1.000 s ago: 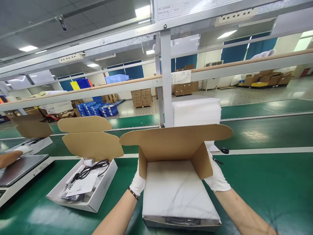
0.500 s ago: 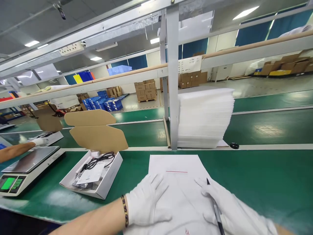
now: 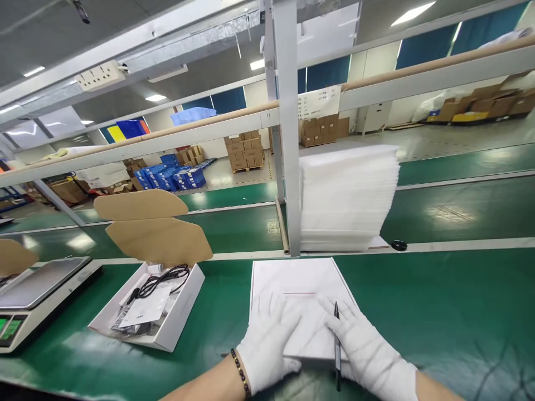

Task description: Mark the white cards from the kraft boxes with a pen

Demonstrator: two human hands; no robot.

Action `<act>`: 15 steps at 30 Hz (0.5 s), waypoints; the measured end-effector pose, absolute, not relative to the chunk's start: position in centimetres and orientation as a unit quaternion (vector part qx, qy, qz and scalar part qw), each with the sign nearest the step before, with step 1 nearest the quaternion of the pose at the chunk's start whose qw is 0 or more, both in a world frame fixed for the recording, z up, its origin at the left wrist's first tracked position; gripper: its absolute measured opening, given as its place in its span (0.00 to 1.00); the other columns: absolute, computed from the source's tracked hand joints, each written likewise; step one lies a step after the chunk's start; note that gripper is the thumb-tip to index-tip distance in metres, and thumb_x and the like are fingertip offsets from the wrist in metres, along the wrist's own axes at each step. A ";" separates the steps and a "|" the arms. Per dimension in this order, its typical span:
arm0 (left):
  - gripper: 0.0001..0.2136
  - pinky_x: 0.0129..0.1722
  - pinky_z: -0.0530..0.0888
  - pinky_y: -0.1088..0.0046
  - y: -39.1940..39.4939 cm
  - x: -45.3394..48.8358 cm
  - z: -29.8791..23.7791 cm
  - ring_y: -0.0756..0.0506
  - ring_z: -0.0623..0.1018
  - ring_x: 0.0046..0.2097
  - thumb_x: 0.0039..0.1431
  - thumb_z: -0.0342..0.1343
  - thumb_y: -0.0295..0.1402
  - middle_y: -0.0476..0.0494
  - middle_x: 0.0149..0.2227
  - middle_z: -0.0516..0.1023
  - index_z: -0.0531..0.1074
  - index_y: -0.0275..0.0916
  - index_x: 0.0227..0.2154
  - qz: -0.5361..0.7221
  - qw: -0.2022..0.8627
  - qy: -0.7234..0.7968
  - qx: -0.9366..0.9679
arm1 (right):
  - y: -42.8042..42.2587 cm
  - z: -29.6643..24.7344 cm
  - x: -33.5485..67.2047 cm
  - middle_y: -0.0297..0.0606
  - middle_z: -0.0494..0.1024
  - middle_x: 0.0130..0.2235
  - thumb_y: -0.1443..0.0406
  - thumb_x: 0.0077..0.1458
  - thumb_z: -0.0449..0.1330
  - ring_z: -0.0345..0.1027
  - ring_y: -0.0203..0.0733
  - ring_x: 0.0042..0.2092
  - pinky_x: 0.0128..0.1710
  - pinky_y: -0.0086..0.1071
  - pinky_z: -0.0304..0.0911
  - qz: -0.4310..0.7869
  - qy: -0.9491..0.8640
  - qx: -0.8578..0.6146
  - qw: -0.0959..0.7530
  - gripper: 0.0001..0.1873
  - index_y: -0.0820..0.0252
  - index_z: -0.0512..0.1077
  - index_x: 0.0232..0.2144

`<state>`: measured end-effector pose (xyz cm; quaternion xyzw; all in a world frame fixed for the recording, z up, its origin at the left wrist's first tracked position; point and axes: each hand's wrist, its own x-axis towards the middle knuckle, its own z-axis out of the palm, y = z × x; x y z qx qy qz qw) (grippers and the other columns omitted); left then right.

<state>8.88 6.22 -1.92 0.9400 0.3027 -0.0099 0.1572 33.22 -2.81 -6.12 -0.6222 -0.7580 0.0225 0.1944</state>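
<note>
A closed white box [image 3: 298, 277] with a thin red line on its top lies in front of me on the green bench. My left hand [image 3: 271, 337], in a white glove, rests open with fingers spread on the near left part of the box. Gloved as well, my right hand [image 3: 365, 348] is at the box's near right corner with a black pen [image 3: 337, 348] held between thumb and fingers, its tip pointing away from me. The box's near edge shows between my two hands.
An open white box [image 3: 181, 312] with a brown lid holds a black cable, papers and bagged parts. A weighing scale [image 3: 45, 284] stands at the far left. Behind my box are a metal post [image 3: 288, 167] and a stack of white foam sheets [image 3: 346, 200].
The white surface that reached the bottom of the view now ends at a visible front edge. My hands have shifted with it, and a co-worker's gloved hand at left is out of view.
</note>
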 end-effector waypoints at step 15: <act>0.54 0.68 0.40 0.34 8.0 7.9 -3.8 0.20 0.39 0.72 0.38 0.68 0.60 0.26 0.73 0.47 0.61 0.37 0.67 0.168 0.106 0.543 0.816 | -2.1 -7.4 36.9 0.52 0.72 0.55 0.47 0.50 0.59 0.68 0.61 0.57 0.55 0.52 0.68 0.033 -0.526 -0.729 0.438 0.29 0.57 0.69 0.50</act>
